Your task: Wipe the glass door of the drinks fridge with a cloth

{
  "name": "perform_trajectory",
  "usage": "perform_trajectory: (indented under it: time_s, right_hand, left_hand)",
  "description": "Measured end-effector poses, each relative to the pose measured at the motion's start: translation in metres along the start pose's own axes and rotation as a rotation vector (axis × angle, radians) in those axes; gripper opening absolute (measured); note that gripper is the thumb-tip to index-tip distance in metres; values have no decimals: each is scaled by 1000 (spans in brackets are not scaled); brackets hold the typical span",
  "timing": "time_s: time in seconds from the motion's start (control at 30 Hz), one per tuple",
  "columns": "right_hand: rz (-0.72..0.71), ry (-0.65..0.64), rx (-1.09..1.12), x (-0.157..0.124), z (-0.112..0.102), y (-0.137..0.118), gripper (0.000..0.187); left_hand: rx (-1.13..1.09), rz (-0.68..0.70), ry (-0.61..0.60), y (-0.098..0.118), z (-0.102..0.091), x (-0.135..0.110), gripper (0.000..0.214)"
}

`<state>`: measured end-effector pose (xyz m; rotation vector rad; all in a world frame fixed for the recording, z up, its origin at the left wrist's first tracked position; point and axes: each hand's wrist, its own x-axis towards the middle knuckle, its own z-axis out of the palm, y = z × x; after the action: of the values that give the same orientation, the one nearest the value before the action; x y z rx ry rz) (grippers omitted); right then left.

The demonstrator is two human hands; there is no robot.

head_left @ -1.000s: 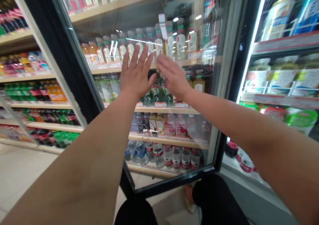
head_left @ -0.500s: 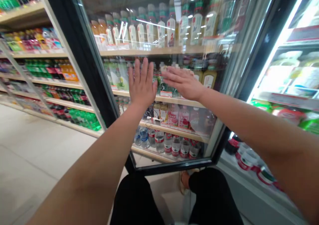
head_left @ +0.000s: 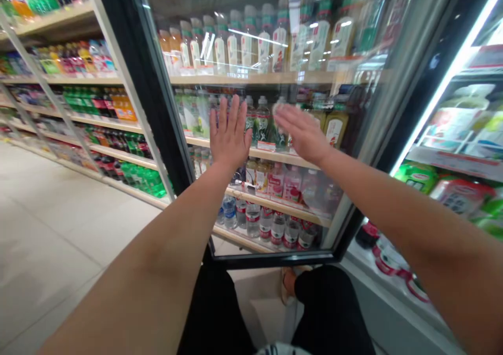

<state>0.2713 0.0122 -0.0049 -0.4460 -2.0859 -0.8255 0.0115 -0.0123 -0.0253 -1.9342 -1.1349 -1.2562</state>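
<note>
My left hand lies flat with fingers stretched upward against the glass door of a drinks fridge. My right hand is beside it, palm toward the same glass, fingers extended and slightly blurred. Neither hand holds anything. The door stands swung open, its black frame low in front of me. Behind the glass are shelves of bottles and water bottles.
The open fridge interior with lit shelves of tubs and packs is at the right. Shelves of soft drinks run along the left behind other glass doors. A tiled floor spreads at the lower left. My dark trousers show below.
Both hands have dropped lower on the glass and stay flat against it. The view has shifted, so the door edge and left shelves sit further right in the frame.
</note>
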Motion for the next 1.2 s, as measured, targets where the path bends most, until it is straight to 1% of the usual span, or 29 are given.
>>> perform_trajectory:
  time_s: [0.03, 0.1, 0.13, 0.17, 0.2, 0.3, 0.33, 0.37, 0.4, 0.43, 0.5, 0.53, 0.57, 0.6, 0.63, 0.7, 0.73, 0.77, 0.8, 0.83, 0.87, 0.93, 0.97, 1.0, 1.03, 1.07, 1.1, 1.13, 1.2]
  right_hand:
    - [84, 87, -24, 9, -9, 15, 57]
    - [278, 322, -86, 27, -25, 42, 59]
    - [329, 387, -116, 34, -29, 50, 60]
    - [343, 403, -143, 37, -30, 52, 59]
    - [317, 364, -162, 38, -28, 49, 59]
    - [107, 71, -155, 40, -16, 24, 58]
    - [49, -5, -142, 43, -14, 18, 58]
    - [18, -48, -135, 49, -14, 16, 57]
    - [23, -48, -137, 57, -16, 17, 57]
    - [72, 0, -150, 65, -20, 21, 56]
    - [243, 182, -185, 77, -27, 32, 57]
    - [308, 250, -196, 77, -27, 34, 58]
    - [332, 276, -198, 73, -26, 32, 58]
    - [306, 253, -189, 65, -21, 26, 58]
    - [231, 183, -172, 55, -15, 17, 58]
    - [27, -1, -115, 36, -2, -2, 53]
    - [-63, -80, -89, 31, 2, -8, 52]
    - [-119, -129, -72, 32, 4, -8, 51]
    - [-125, -138, -70, 38, 2, -4, 50]
    - [-83, -100, -80, 48, -3, 5, 50]
    - [7, -29, -100, 61, -9, 17, 50]
    - [228, 190, -152, 83, -21, 40, 51]
    - [275, 231, -166, 89, -24, 47, 52]
    - [288, 251, -177, 89, -25, 48, 53]
    - [253, 219, -174, 85, -22, 44, 55]
    - [183, 153, -157, 78, -18, 35, 55]
    - [98, 65, -130, 68, -13, 24, 55]
    - [-11, -53, -83, 60, -8, 14, 55]
    - [-131, -200, -33, 50, -3, 1, 55]
  left_hand:
    - [-6, -5, -7, 0, -1, 0, 72]
    - [-13, -18, -15, 2, -2, 0, 73]
    - [-11, -23, -18, 2, -3, 1, 74]
    - [-5, -28, -19, 3, -4, 1, 73]
    - [4, -34, -20, 3, -4, 1, 73]
    - [27, -36, -23, 2, -2, 1, 73]
    - [29, -29, -21, 1, -1, 1, 73]
    - [30, -20, -14, 0, 0, 1, 73]
    - [31, -10, -8, -1, 1, 1, 73]
    - [33, 0, -1, -3, 2, 1, 73]
    - [40, 13, 13, -4, 4, 0, 74]
    - [39, 16, 19, -5, 4, 0, 73]
    - [33, 18, 26, -5, 4, -1, 72]
    - [25, 19, 31, -5, 4, -1, 72]
    - [15, 19, 37, -4, 4, -1, 72]
    - [6, 17, 38, -4, 4, -1, 72]
    - [9, 16, 33, -3, 4, -1, 72]
    - [13, 14, 28, -3, 4, -1, 73]
    - [18, 10, 23, -3, 4, 0, 73]
    - [23, 4, 17, -3, 3, 0, 73]
    - [25, -4, 10, -3, 3, 0, 74]
    - [25, -17, -8, -3, 2, 1, 75]
    - [26, -22, -17, -2, 2, 1, 76]
    - [27, -26, -24, -1, 1, 1, 76]
    - [29, -29, -28, 0, 0, 1, 76]
    - [30, -33, -31, 1, 0, 1, 75]
    - [29, -38, -31, 1, -1, 1, 75]
    - [27, -41, -32, 2, -1, 1, 74]
    - [21, -39, -32, 3, -1, 1, 74]
